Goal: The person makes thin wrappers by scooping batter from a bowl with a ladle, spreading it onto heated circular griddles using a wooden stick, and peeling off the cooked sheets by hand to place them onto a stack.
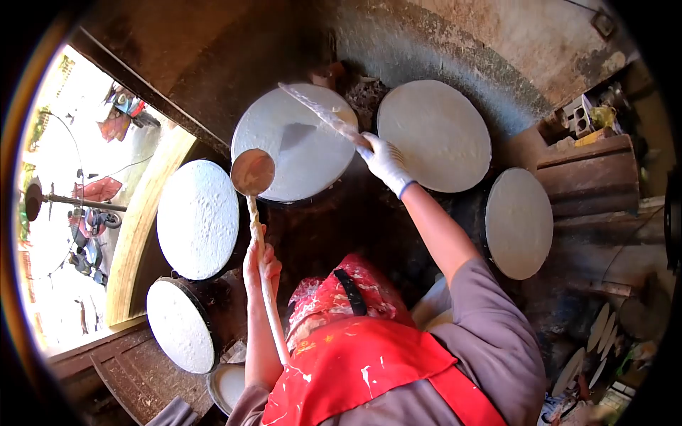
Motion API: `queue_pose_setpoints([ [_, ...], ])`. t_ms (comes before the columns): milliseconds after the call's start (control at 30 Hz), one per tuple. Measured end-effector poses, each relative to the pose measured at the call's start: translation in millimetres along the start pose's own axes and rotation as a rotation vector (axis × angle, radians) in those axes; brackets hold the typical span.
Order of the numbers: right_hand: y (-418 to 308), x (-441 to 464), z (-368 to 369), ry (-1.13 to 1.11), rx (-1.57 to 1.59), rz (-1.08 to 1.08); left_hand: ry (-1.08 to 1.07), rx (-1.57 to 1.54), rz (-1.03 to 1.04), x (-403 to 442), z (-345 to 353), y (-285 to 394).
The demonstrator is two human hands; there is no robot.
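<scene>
My bare left hand is wrapped around the long pale handle of a ladle. The ladle's round bowl overlaps the lower left edge of a large round griddle covered in white batter. In a white glove, my right hand grips one end of a long flat stick coated with batter. The stick slants across the upper right of that same white surface; whether it touches the batter I cannot tell. A grey shadow falls on the white layer between the ladle and stick. My gloved hand is nearest to another white-covered griddle.
More white-covered rounds surround me: two at left and one at right. A metal basin stands low at left. A curved wall rises behind. Outside the left opening are parked motorbikes. Clutter fills the right side.
</scene>
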State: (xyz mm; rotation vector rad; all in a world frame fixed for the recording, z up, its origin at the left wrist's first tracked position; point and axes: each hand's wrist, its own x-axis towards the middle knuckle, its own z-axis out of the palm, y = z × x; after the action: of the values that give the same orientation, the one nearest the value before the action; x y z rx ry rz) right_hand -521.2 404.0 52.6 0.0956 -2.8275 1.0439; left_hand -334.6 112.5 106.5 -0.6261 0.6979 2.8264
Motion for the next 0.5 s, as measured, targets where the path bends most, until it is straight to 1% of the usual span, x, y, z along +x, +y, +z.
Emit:
queue_pose_setpoints([
  [33, 12, -10, 0, 0.081, 0.045, -0.069, -0.006, -0.01, 0.0, -1, -4, 3],
  [67, 28, -16, 2, 0.122, 0.018, -0.072, -0.022, -0.013, -0.005, -1, -9, 6],
  [133, 54, -25, 22, 0.018, -0.165, 0.028, -0.03, -0.017, -0.019, -2, -16, 8],
  [200, 22, -39, 28, -0.071, -0.206, 0.03, -0.021, -0.025, -0.037, 0, -19, 11],
  [233, 3, -41, 32, -0.17, -0.122, 0.112, -0.025, -0.025, -0.038, 1, -20, 12],
  [267, 2, -42, 42, -0.19, 0.011, -0.014, -0.019, -0.014, -0.04, 3, -20, 13],
  [333, 9, -47, 49, 0.025, 0.225, -0.237, -0.01, -0.001, -0.048, 4, -20, 16],
  [400, 32, -55, 46, 0.155, 0.176, -0.053, -0.036, -0.008, -0.056, 4, -19, 17],
  [433, 42, -63, 48, 0.084, 0.075, 0.099, -0.037, -0.009, -0.057, 3, -20, 17],
  [467, 46, -71, 55, 0.032, 0.193, 0.175, -0.036, -0.013, -0.06, 3, -20, 17],
  [500, 42, -75, 61, 0.096, 0.271, 0.099, -0.035, -0.018, -0.062, 3, -21, 17],
])
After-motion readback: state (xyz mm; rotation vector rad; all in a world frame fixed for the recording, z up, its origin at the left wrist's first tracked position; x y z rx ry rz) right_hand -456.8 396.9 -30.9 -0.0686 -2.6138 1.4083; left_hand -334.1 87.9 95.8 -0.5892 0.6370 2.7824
